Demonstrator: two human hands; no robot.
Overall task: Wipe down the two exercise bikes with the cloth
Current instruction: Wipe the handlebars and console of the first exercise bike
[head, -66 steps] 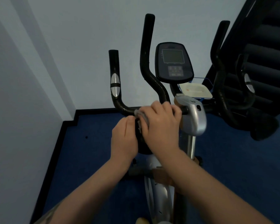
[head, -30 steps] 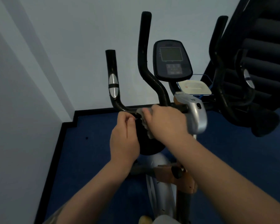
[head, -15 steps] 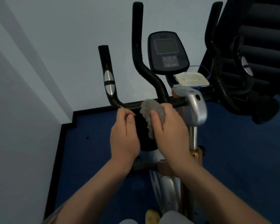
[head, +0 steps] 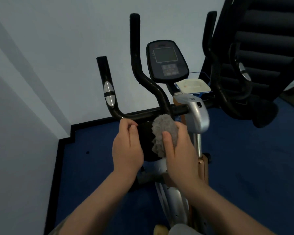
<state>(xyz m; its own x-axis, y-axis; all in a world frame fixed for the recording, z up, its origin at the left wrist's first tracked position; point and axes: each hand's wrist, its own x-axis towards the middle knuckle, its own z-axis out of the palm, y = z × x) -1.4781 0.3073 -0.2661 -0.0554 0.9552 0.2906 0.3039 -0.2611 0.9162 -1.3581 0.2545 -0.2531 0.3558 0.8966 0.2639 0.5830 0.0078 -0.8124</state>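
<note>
The right hand (head: 177,150) grips the cloth (head: 164,134), fingers wrapped behind it and the thumb pressed flat across its front. The cloth is a grey, fuzzy wad with a nubbly, frayed-looking edge, bunched into a rounded lump that stands up above the thumb and hangs a little below it on the left side. It sits just under the horizontal handlebar (head: 143,115) of the exercise bike (head: 196,116), close to the bar where the curved upright joins it; whether the cloth's top touches the bar cannot be told.

The left hand (head: 126,150) is just beside it, apart from the cloth, with its fingers curled in and the thumb against the forefinger in a loose pinch. Whether it has hold of anything cannot be told. Between the two hands shows a dark round part of the bike.

Outward from the hands, the black handlebar bends up on the left into a short grip with a silver sensor plate (head: 109,94), and a taller curved post rises nearer the middle. Behind it stands the console (head: 166,61), a dark oval panel with a grey screen and buttons below. A silver housing (head: 198,116) caps the stem to the right of the cloth, and a white tray (head: 193,86) lies behind it. Farther right are more black grips and a dark staircase (head: 265,48). The floor (head: 244,158) is blue carpet, edged with black skirting against pale walls (head: 58,48).
</note>
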